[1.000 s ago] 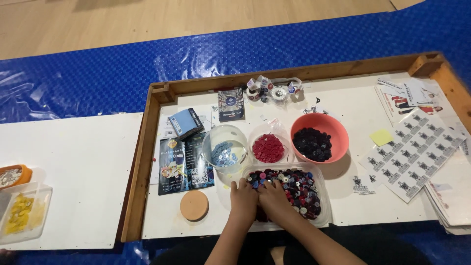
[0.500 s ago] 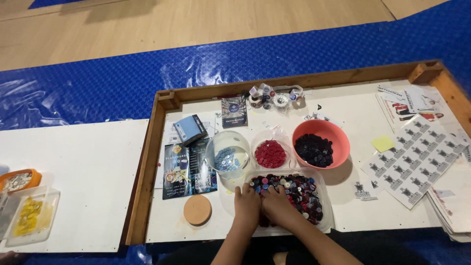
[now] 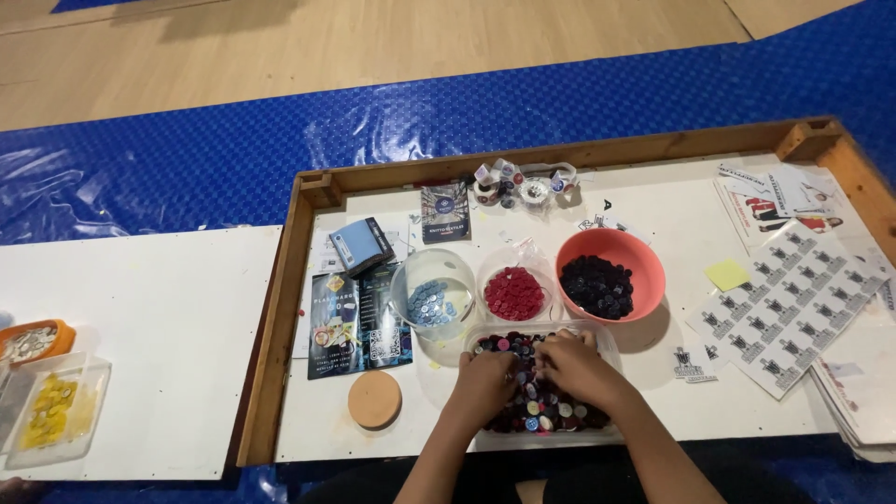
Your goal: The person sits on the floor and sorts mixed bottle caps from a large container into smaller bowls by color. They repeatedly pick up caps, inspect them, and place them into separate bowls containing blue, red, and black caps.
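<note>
Both my hands rest in a clear rectangular tray point(image 3: 485, 441) full of mixed coloured buttons point(image 3: 551, 411) at the near edge of the white work surface. My left hand point(image 3: 483, 385) lies on the buttons at the tray's left side, my right hand point(image 3: 574, 366) over the middle, fingers bent down into the pile. Whether either hand pinches a button is hidden. Just beyond the tray stand a clear bowl of light blue buttons point(image 3: 431, 301), a clear bowl of red buttons point(image 3: 513, 292) and an orange bowl of dark buttons point(image 3: 599, 285).
A wooden frame point(image 3: 280, 308) borders the surface. A round cork coaster point(image 3: 374, 399), dark leaflets point(image 3: 355, 319) and a small blue box point(image 3: 362, 246) lie left of the bowls. Printed sheets point(image 3: 793, 299) and a yellow sticky note point(image 3: 727, 274) lie right. Containers point(image 3: 51, 411) sit far left.
The view has shifted slightly, so everything sits a little lower and to the right. My hands stay in the button tray, with the fingers moved only slightly.
</note>
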